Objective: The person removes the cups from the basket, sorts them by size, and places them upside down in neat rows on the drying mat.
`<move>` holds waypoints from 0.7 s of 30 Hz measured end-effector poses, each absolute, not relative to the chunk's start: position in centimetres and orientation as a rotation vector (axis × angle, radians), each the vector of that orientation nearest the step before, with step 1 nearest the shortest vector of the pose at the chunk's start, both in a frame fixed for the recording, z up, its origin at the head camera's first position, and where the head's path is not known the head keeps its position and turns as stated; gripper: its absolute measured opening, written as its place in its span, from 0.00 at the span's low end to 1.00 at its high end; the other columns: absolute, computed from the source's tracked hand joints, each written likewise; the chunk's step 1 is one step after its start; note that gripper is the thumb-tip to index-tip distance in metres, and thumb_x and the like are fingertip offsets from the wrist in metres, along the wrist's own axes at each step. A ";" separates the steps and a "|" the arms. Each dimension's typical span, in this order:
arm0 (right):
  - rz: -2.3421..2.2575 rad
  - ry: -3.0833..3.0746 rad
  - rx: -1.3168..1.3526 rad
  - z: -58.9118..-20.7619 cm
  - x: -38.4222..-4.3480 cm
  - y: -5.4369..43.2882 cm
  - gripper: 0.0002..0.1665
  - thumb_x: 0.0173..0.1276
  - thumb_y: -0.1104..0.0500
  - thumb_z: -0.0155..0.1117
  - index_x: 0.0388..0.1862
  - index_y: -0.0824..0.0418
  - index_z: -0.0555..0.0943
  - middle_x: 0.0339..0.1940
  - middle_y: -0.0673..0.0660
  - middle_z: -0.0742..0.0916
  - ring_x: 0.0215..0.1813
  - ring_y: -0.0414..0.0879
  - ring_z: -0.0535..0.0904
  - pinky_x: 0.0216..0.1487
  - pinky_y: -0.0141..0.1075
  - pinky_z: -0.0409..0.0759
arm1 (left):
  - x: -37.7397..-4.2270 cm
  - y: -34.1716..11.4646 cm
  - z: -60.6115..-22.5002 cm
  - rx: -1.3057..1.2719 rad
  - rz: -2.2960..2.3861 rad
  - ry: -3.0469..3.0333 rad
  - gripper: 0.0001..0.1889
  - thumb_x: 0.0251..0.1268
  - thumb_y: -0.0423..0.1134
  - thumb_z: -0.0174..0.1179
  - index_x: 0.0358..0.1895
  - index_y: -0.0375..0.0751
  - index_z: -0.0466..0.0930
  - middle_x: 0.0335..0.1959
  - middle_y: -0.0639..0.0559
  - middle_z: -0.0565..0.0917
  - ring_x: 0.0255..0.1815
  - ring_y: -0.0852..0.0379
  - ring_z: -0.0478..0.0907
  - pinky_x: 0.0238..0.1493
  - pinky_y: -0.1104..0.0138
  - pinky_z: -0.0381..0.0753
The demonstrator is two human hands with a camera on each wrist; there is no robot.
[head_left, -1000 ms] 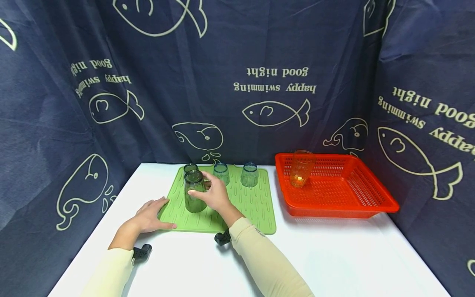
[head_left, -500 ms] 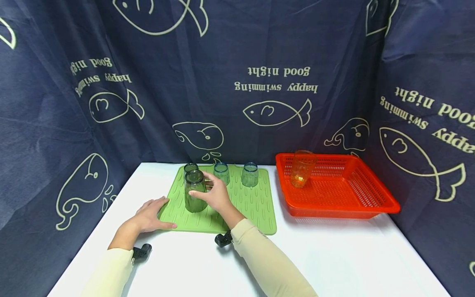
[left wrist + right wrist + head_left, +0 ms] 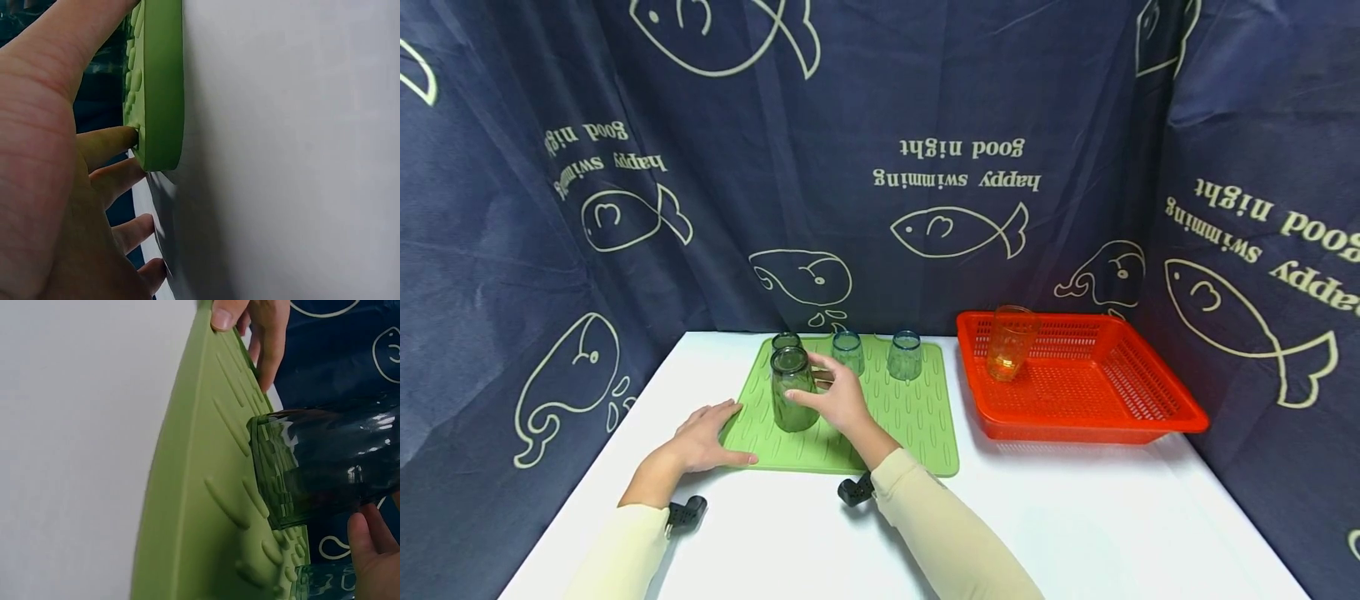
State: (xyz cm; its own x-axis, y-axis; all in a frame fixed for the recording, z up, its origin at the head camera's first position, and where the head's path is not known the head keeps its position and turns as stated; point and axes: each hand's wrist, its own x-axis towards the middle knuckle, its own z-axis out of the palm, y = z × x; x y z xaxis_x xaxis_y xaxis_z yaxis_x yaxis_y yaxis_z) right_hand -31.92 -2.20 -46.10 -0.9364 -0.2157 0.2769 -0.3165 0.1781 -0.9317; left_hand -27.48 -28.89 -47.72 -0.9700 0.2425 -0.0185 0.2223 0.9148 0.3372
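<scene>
A tall green drinking glass point(image 3: 793, 400) stands on the left part of the green ribbed mat point(image 3: 895, 429). My right hand point(image 3: 838, 398) holds it from the right, thumb on the near side and fingers toward the back. In the right wrist view, the thumb and fingers meet the side of the glass point(image 3: 331, 465), whose base is at the mat's ridges. My left hand point(image 3: 703, 437) rests at the mat's near left corner with fingers spread and thumb along the front edge. In the left wrist view its fingertips touch the mat's edge point(image 3: 164, 87) and the table.
Behind the held glass stands another dark-rimmed glass point(image 3: 786, 340), partly hidden. Two shorter glasses point(image 3: 904, 360) stand along the mat's back. To the right, a red plastic basket point(image 3: 1075, 429) contains a tall amber-looking glass point(image 3: 1009, 346). A dark fish-print curtain point(image 3: 850, 167) surrounds the white table point(image 3: 1000, 525).
The top of the held glass has shifted slightly left, and my right hand slightly right along its side. My left hand stays in place at the mat's corner.
</scene>
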 end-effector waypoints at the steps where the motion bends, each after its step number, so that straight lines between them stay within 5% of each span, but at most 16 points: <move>1: 1.902 -2.341 0.535 -46.2 -31.8 -2.1 0.44 0.57 0.52 0.83 0.72 0.48 0.76 0.69 0.53 0.82 0.66 0.58 0.81 0.67 0.49 0.81 | -27.5 -28.9 -47.8 0.369 0.518 3.016 0.58 0.45 0.66 0.76 0.74 0.30 0.65 0.76 0.29 0.65 0.75 0.20 0.57 0.70 0.28 0.62; 11: 1.980 -2.268 0.558 -46.9 -30.8 0.2 0.37 0.60 0.54 0.81 0.69 0.49 0.79 0.66 0.51 0.84 0.66 0.55 0.82 0.66 0.42 0.82 | -27.7 -29.1 -48.4 0.367 0.525 3.020 0.60 0.45 0.69 0.74 0.75 0.30 0.64 0.76 0.29 0.65 0.75 0.20 0.57 0.71 0.28 0.60; 21: 2.047 -2.111 0.573 -46.8 -29.4 4.2 0.32 0.61 0.61 0.79 0.65 0.59 0.81 0.64 0.60 0.85 0.64 0.57 0.83 0.66 0.43 0.83 | -27.6 -28.9 -48.3 0.381 0.539 3.039 0.59 0.45 0.68 0.75 0.74 0.30 0.65 0.75 0.30 0.67 0.75 0.20 0.57 0.71 0.28 0.60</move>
